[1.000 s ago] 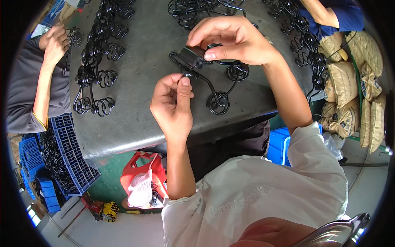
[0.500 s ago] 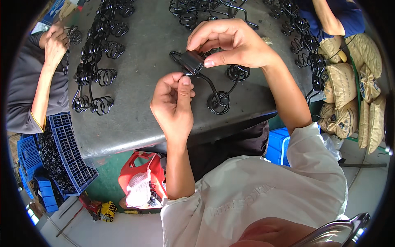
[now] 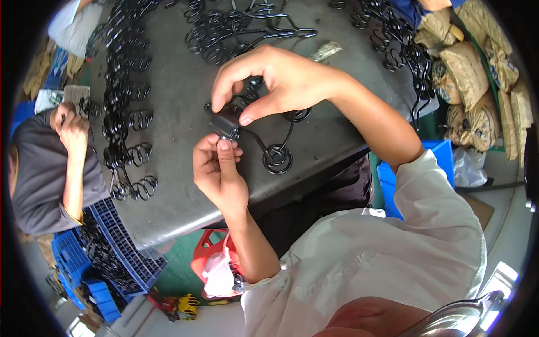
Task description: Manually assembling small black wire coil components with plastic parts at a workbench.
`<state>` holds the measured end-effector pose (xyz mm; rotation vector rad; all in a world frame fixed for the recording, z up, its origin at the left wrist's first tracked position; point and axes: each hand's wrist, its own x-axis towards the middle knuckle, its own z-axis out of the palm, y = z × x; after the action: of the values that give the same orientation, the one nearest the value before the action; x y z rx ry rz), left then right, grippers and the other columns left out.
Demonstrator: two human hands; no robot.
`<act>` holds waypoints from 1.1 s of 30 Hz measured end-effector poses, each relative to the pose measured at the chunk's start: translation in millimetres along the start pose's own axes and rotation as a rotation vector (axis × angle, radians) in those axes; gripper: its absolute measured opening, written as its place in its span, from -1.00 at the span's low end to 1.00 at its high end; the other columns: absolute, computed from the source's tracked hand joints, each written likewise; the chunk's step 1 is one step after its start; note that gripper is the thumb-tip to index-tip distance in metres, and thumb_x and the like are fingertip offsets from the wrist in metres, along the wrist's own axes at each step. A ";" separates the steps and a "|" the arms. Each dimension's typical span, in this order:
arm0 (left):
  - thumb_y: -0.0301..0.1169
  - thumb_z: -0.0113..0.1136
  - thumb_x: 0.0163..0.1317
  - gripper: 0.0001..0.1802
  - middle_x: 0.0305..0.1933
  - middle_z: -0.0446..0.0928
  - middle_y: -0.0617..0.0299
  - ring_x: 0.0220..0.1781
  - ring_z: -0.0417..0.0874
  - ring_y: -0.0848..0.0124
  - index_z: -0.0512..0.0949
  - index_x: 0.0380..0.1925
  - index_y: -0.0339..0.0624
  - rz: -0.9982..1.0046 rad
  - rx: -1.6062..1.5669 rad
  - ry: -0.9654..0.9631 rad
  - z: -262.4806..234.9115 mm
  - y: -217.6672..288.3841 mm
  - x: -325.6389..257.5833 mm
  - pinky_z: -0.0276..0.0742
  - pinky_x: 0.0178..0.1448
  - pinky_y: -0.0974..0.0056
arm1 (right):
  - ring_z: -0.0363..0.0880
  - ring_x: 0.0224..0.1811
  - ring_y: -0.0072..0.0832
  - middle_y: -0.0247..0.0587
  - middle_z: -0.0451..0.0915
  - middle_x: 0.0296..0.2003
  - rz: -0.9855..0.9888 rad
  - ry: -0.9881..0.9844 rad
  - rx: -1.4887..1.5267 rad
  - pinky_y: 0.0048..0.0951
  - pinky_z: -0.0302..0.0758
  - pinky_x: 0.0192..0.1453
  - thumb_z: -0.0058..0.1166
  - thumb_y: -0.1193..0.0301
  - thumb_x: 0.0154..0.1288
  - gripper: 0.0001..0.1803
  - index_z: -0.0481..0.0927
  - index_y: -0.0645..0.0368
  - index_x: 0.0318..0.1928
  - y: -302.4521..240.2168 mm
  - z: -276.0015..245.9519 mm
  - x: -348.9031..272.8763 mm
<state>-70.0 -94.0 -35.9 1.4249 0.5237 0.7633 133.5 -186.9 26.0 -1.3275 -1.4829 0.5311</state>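
A black rectangular block (image 3: 224,124) sits on a bent black wire part with coils (image 3: 278,159) over the near half of the dark table. My left hand (image 3: 223,177) pinches the block's lower end between thumb and fingers. From above and to the right, my right hand (image 3: 275,84) arches over the part, its thumb on the block's right side and its fingers at the upper left. Behind this hand more of the coiled wire shows in part. How the block and the wire join is hidden by my fingers.
Coiled black wire springs lie in rows on the table (image 3: 185,112) at left (image 3: 128,106), far middle (image 3: 241,28) and right (image 3: 401,53). Co-workers sit left (image 3: 50,168) and far right. Around stand blue crates (image 3: 120,241), a red stool (image 3: 205,247) and sacks (image 3: 463,67).
My view has shifted, so the table and my hands appear further left and lower. Both hands keep their hold on the block and wire part.
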 end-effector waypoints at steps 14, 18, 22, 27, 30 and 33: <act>-0.49 0.26 0.42 -0.89 -0.41 0.64 0.19 -0.48 0.55 0.56 0.57 -0.19 -0.33 0.057 0.041 0.050 8.3 4.7 -0.1 0.46 -0.37 0.49 | 0.67 -0.13 -0.38 -0.22 0.73 -0.14 0.078 -0.034 0.086 -0.32 0.56 0.01 0.36 0.63 0.10 -0.62 0.67 0.25 -0.02 3.0 -4.5 -2.8; -0.53 0.28 0.40 -0.90 -0.39 0.65 0.17 -0.46 0.59 0.53 0.58 -0.18 -0.34 0.073 0.060 0.045 4.9 2.9 0.6 0.48 -0.37 0.48 | 0.66 -0.14 -0.37 -0.21 0.71 -0.16 0.076 -0.039 0.020 -0.30 0.56 -0.02 0.31 0.66 0.13 -0.62 0.64 0.26 0.00 1.7 -3.4 -4.1; -0.53 0.27 0.40 -0.91 -0.39 0.65 0.17 -0.46 0.59 0.53 0.58 -0.18 -0.34 0.065 0.084 0.046 5.3 2.3 0.5 0.49 -0.37 0.48 | 0.65 -0.13 -0.37 -0.21 0.70 -0.17 0.051 -0.031 0.036 -0.29 0.55 -0.04 0.31 0.66 0.15 -0.63 0.64 0.26 0.01 6.2 -2.5 -4.6; -0.51 0.28 0.41 -0.86 -0.34 0.69 0.09 -0.42 0.64 0.50 0.58 -0.11 -0.36 0.094 0.052 0.061 6.5 1.2 -0.5 0.54 -0.35 0.46 | 0.63 -0.15 -0.34 -0.17 0.69 -0.17 -0.026 -0.021 0.090 -0.28 0.54 -0.05 0.30 0.66 0.16 -0.66 0.66 0.26 -0.01 3.2 -1.0 -4.1; -0.51 0.29 0.41 -0.83 -0.31 0.71 0.06 -0.40 0.67 0.49 0.57 -0.09 -0.37 0.123 0.098 0.056 9.9 3.3 1.0 0.56 -0.33 0.45 | 0.63 -0.15 -0.33 -0.18 0.69 -0.19 -0.032 -0.005 0.067 -0.26 0.55 -0.04 0.29 0.67 0.16 -0.67 0.67 0.26 -0.02 0.3 -1.2 -3.6; -0.51 0.29 0.40 -0.83 -0.32 0.71 0.08 -0.38 0.67 0.49 0.57 -0.09 -0.37 0.115 0.114 0.047 13.6 3.6 3.6 0.57 -0.32 0.44 | 0.63 -0.14 -0.31 -0.17 0.69 -0.19 -0.052 0.008 0.027 -0.25 0.55 -0.05 0.28 0.67 0.16 -0.67 0.67 0.26 -0.02 3.0 -3.0 -3.2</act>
<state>-58.3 -100.6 -30.6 1.5563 0.5320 0.8725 137.0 -189.8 23.4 -1.2650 -1.4948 0.5105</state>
